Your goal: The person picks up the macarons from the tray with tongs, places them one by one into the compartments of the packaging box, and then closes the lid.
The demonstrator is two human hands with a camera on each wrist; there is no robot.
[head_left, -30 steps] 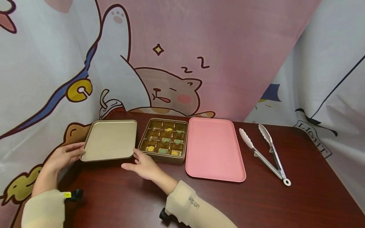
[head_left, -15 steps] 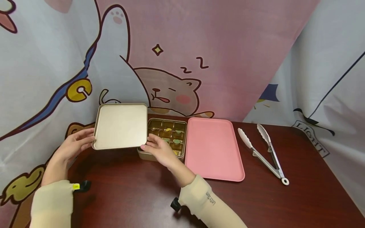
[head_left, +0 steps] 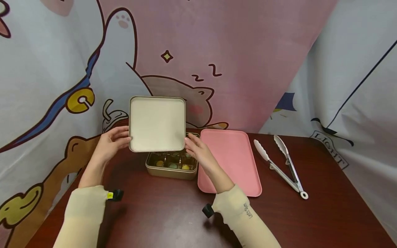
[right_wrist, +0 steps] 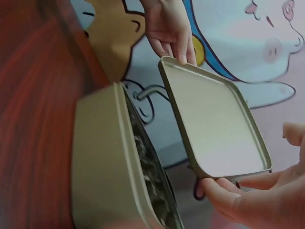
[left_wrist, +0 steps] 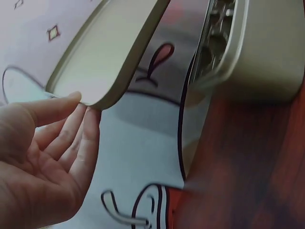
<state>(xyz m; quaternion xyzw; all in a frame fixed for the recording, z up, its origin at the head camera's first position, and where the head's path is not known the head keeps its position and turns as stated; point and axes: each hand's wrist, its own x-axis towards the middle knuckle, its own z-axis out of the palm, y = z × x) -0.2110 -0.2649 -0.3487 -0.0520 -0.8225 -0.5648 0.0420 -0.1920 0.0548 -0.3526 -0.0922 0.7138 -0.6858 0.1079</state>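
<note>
A gold tin lid [head_left: 157, 124] hangs tilted over the matching square tin [head_left: 172, 173], covering the back of it in the head view. My left hand [head_left: 108, 144] pinches the lid's left edge near a front corner; in the left wrist view the thumb [left_wrist: 62, 106] lies on its rim. The opposite edge is held by my right hand [head_left: 203, 153], whose fingers [right_wrist: 224, 195] meet the rim in the right wrist view. Lid and tin are apart. Inside the tin, a divided insert shows small yellow pieces [head_left: 185, 167] and a green piece [head_left: 173, 166] in its front compartments.
A pink tray [head_left: 232, 162] lies close along the tin's right side. Farther right, spread white-tipped tongs [head_left: 285, 168] rest on the dark wooden table [head_left: 167, 213]. A printed curtain [head_left: 242, 62] hangs behind and at both sides.
Both hands have lifted the lid up and carried it right, from beside the tin to above it. The tin, tray and tongs have stayed on the table.
</note>
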